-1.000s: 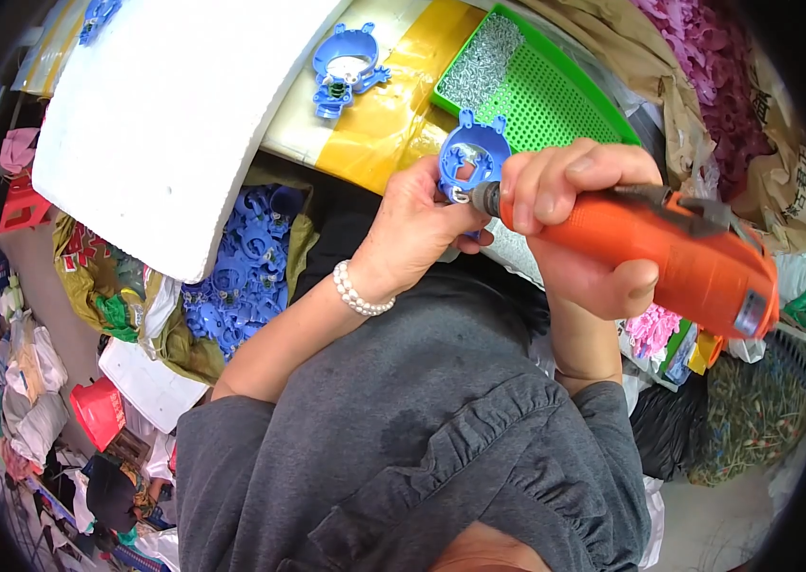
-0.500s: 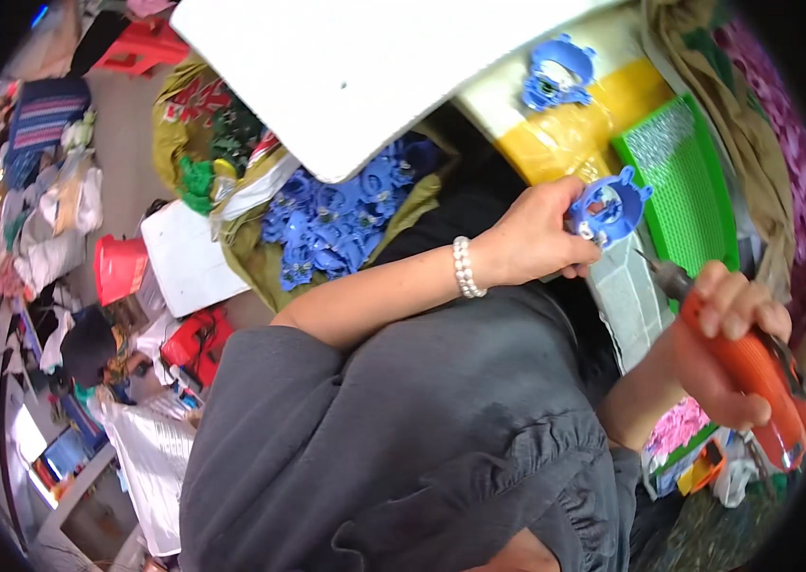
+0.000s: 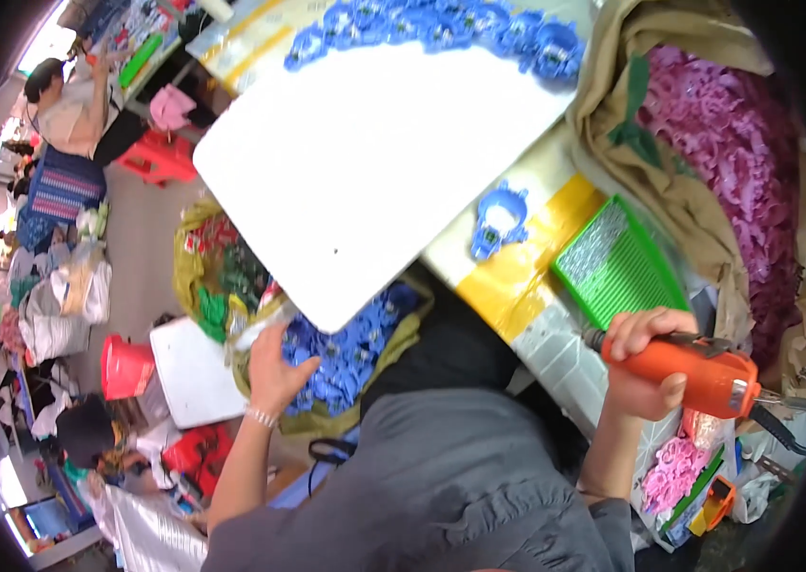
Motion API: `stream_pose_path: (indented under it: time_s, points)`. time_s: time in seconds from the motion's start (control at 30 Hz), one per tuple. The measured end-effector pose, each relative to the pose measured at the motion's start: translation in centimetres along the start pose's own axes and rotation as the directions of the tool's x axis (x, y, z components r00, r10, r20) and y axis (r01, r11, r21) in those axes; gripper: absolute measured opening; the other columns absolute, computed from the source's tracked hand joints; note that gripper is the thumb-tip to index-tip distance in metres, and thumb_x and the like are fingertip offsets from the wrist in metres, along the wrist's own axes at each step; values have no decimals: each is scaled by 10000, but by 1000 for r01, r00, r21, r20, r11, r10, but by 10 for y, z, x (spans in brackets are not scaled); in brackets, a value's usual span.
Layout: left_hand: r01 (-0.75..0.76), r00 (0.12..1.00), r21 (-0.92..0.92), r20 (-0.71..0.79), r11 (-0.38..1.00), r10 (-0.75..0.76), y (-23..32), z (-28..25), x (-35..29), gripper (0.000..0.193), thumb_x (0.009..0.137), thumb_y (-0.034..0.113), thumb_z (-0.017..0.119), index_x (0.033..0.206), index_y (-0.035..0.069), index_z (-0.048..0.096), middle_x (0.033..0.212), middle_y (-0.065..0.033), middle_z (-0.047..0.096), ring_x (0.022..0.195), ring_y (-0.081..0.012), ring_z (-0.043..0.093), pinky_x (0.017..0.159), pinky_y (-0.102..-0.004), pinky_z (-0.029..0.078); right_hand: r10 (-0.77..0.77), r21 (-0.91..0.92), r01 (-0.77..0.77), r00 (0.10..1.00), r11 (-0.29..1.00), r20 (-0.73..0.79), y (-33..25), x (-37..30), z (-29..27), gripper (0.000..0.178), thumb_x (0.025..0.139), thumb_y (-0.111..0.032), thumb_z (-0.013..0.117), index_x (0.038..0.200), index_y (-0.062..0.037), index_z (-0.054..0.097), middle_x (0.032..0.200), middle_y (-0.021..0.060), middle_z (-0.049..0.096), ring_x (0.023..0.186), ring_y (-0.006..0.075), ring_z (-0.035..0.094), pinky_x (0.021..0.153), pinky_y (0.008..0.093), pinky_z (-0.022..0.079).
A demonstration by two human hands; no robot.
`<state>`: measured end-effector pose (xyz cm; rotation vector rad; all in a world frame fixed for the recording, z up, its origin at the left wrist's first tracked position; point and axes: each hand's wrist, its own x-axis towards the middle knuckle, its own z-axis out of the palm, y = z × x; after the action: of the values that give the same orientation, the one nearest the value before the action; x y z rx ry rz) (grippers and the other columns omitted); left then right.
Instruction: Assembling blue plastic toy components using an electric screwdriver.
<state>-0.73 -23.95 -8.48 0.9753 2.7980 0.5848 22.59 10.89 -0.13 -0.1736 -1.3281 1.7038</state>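
My left hand (image 3: 276, 370) reaches down to my left, fingers spread at the rim of a sack full of blue plastic parts (image 3: 350, 351), and I see nothing gripped in it. My right hand (image 3: 643, 370) is closed around an orange electric screwdriver (image 3: 713, 377), held over the table's near right edge with its tip pointing left. One blue plastic part (image 3: 498, 221) lies alone on the table beside a yellow strip (image 3: 527, 267).
A large white board (image 3: 374, 162) covers the table's left part. A green tray (image 3: 618, 265) of small screws sits by the screwdriver. A row of blue parts (image 3: 441, 24) lines the far edge. A sack of pink parts (image 3: 727, 162) is at right. A red stool (image 3: 124, 367) and another person (image 3: 69, 105) are at left.
My left hand held a blue part up at the screwdriver tip, then swung down left to the sack of blue parts. The part is gone from it. My right hand drew the screwdriver back.
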Motion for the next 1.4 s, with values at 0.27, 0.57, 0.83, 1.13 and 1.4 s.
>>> stream_pose_path:
  time_s: [0.27, 0.57, 0.83, 1.13, 1.4]
  points:
    - [-65, 889, -269, -453, 961, -66, 35, -50, 88, 211, 686, 45, 687, 876, 2, 607, 735, -61, 593, 519, -112, 543, 508, -245, 445, 54, 10, -53, 994, 999, -90, -1, 5, -12, 550, 731, -462, 671, 992, -38, 438, 743, 58, 516, 584, 161, 492, 588, 303, 408]
    - [-392, 840, -53, -429, 919, 333, 103, -47, 350, 293, 706, 234, 660, 901, 21, 612, 815, -115, 633, 689, -249, 606, 668, -347, 480, 14, -34, -19, 989, 999, -147, 1, 14, -27, 539, 742, -444, 667, 986, -25, 431, 731, 64, 507, 582, 161, 486, 556, 274, 413]
    - [-52, 948, 87, -310, 995, 77, 156, -24, 496, 621, 634, 384, 729, 1036, -60, 563, 1105, -255, 532, 1026, -362, 540, 877, -385, 457, 1, -115, -21, 986, 993, -165, 6, 19, -43, 497, 789, -443, 608, 983, -29, 415, 731, 48, 481, 578, 140, 477, 580, 266, 384]
    - [92, 974, 106, -218, 990, -67, 153, -11, 523, 635, 599, 393, 753, 1102, 38, 598, 1234, -258, 431, 1068, -366, 514, 905, -366, 444, 1, -116, -23, 983, 993, -184, 5, 26, -46, 508, 778, -434, 623, 987, -19, 415, 737, 55, 490, 591, 147, 492, 597, 271, 389]
    - [-246, 838, 2, -502, 969, 214, 146, -18, 478, 582, 586, 290, 754, 1110, 96, 589, 1117, -173, 493, 1014, -308, 526, 883, -355, 439, 67, -79, -89, 966, 993, -251, 3, 20, -43, 570, 721, -455, 701, 983, -30, 426, 736, 50, 502, 583, 151, 481, 542, 252, 409]
